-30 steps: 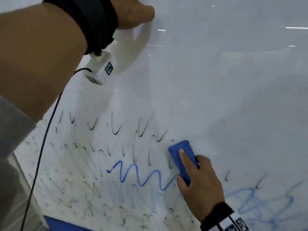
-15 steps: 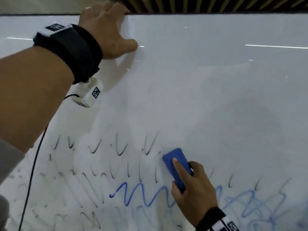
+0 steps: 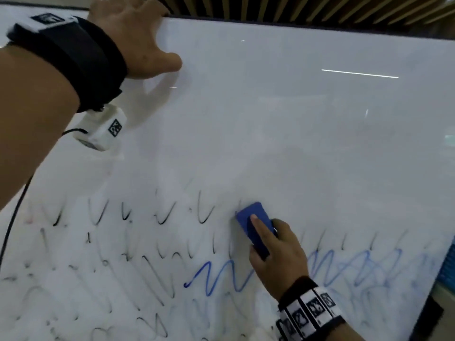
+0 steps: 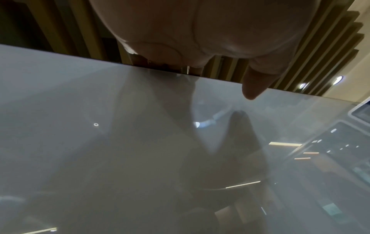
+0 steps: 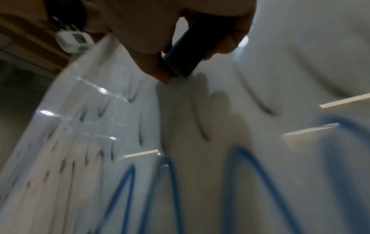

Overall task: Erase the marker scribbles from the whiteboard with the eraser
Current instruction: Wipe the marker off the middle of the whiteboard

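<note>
My right hand [image 3: 275, 252] grips a blue eraser [image 3: 253, 217] and presses it flat on the whiteboard [image 3: 295, 131], forefinger along its back. In the right wrist view the eraser [image 5: 186, 53] sits between thumb and fingers against the board. A bright blue zigzag scribble [image 3: 216, 279] runs just lower left of the eraser; fainter blue scribbles [image 3: 357, 269] lie to its right. Black stroke remnants [image 3: 162, 217] spread across the lower left. My left hand [image 3: 138, 40] holds the board's top edge, fingers curled over it, thumb on the face; the thumb [image 4: 254, 85] shows in the left wrist view.
The upper half of the board is wiped white with light reflections. Wooden slats [image 3: 320, 11] run behind the top edge. A black cable [image 3: 14, 217] hangs from my left wrist camera across the board's left side. The board's right edge [image 3: 440, 267] is close.
The view has tilted up, bringing the board's top edge into sight. My right hand has slid the eraser up from the end of the blue zigzag into the black strokes above it.
</note>
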A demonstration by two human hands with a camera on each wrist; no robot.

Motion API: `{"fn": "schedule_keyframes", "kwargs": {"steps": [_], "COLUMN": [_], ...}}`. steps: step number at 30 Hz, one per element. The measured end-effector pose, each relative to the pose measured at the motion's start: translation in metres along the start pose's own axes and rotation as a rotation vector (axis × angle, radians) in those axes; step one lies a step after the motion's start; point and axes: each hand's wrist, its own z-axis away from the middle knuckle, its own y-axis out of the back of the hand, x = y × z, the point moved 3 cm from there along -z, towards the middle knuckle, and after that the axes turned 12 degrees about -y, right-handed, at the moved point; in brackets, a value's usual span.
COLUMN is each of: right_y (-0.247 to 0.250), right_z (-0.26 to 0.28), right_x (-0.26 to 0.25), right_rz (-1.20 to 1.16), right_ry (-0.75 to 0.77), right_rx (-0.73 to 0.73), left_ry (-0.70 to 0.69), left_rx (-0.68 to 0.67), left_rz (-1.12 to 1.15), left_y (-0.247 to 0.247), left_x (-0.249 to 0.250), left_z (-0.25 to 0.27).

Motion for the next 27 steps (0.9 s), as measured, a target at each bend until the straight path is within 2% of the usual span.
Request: {"fn": "schedule_keyframes", "kwargs": {"steps": [2,4,9,11,13,16,18,19,21,24,26,27], "right_y": [0.001,0.001,-0.015,-0.019,-0.020,-0.018,-0.015,-0.014,-0.012,-0.009,-0.013,-0.017], "right_z": [-0.027,-0.034,0.037,0.047,0.031,-0.008,-0.023,-0.023,-0.007,0.030,0.032,0.026], "right_x": [-0.043,-0.052,0.032,0.039,0.012,-0.051,-0.063,-0.054,-0.010,0.051,0.047,0.033], "right_rz": [-0.006,-0.013,0.011,0.013,0.006,-0.048,-0.068,-0.073,-0.101,-0.161,-0.168,-0.186], "right_ry": [0.065,0.072,-0.071,-0.138,-0.151,-0.026,0.007,-0.003,-0.125,-0.438,-0.508,-0.473], "right_rx": [0.039,0.028,-0.009,-0.001,0.034,0.071,0.057,0.055,0.072,0.106,0.123,0.120], "left_ry": [-0.003,0.001,-0.027,-0.048,-0.078,-0.088,-0.076,-0.075,-0.067,-0.052,-0.063,-0.077], "left_rx": [-0.008,-0.008,0.021,0.057,0.082,0.072,0.056,0.050,0.034,0.037,0.070,0.084], "left_rz": [0.012,0.030,0.065,0.085,0.105,0.126,0.131,0.126,0.094,0.085,0.118,0.139], "left_y": [0.000,0.001,-0.002,-0.004,-0.005,-0.007,-0.007,-0.007,-0.005,-0.007,-0.009,-0.010], "left_x": [0.001,0.001,-0.003,-0.003,-0.002,-0.004,-0.006,-0.007,-0.006,-0.008,-0.007,-0.006], "left_z": [0.001,0.002,0.005,0.005,0.004,0.003,0.001,0.001,0.001,0.003,0.002,0.002]}}
